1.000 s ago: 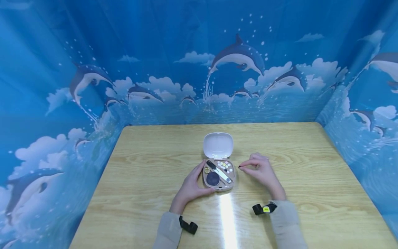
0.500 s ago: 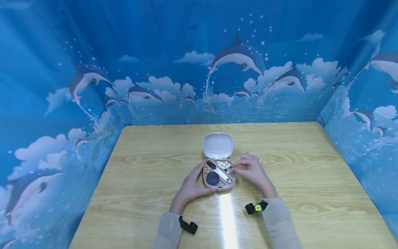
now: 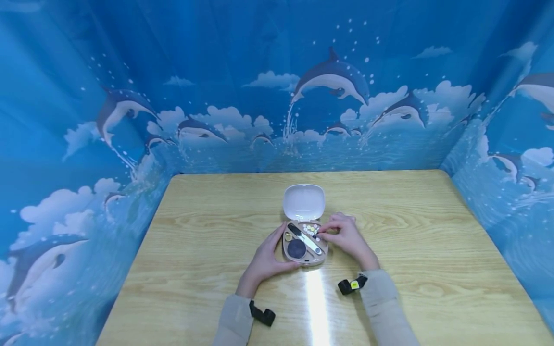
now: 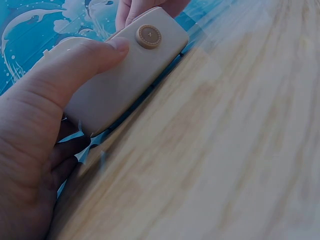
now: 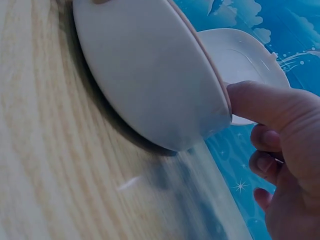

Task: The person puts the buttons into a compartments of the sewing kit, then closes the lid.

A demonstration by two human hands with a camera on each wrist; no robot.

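Observation:
A beige sewing box (image 3: 286,254) stands on the table, its white lid (image 3: 304,202) raised at the back. My left hand (image 3: 269,257) grips the box from the left, thumb along the front wall near a round tan knob (image 4: 149,36). At the box's right rim, my right hand (image 3: 346,238) pinches what looks like a small black button (image 3: 318,234), its fingertips down at the compartment of white and yellow buttons (image 3: 308,228). In the right wrist view, the box wall hides those fingertips. A slim black-and-silver tool (image 3: 305,239) lies diagonally across the box.
A round dark disc (image 3: 296,249) and a small gold ring (image 3: 288,236) sit in the box's left compartments. Wood-grain table (image 3: 207,216) surrounds the box. Blue dolphin curtains (image 3: 242,96) hang at the back and sides.
From right of the box, my right hand has moved left with the small black button, and its fingertips are now at the button compartment. My left hand and the box have stayed put.

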